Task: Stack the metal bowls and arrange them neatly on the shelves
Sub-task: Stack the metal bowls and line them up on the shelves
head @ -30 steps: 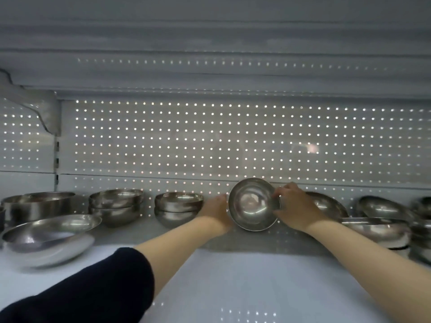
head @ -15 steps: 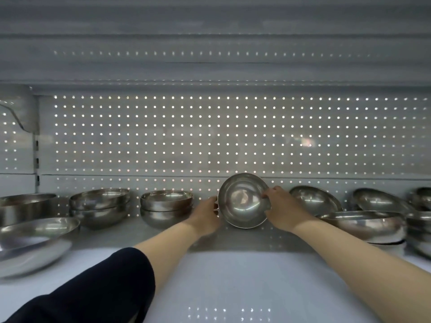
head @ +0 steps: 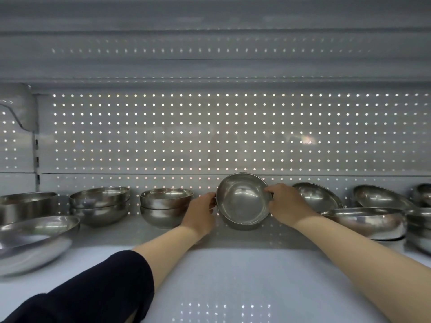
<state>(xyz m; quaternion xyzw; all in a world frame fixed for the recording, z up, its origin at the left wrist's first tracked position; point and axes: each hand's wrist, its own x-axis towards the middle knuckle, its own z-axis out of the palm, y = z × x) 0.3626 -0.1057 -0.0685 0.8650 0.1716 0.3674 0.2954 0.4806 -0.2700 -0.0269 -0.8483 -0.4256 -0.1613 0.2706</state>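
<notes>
A round metal bowl [head: 242, 201] stands tilted on its edge at the back of the white shelf [head: 233, 276], its hollow facing me, leaning toward the perforated back panel. My left hand [head: 200, 213] grips its left rim and my right hand [head: 286, 206] grips its right rim. Just left of my left hand sits a stack of two bowls [head: 165, 206]. Further left is another stack of two [head: 100, 205]. Behind my right hand a bowl [head: 317, 197] leans against the panel.
A deep metal pot [head: 25, 206] and a wide shallow bowl [head: 35, 238] lie at the far left. On the right are a wide bowl [head: 366, 222], a tilted bowl [head: 380, 197] and a stack at the edge [head: 419, 224]. An upper shelf hangs overhead.
Both hands keep their hold on the tilted bowl. It sits a little further left, nearer the two-bowl stack. The view has shifted slightly.
</notes>
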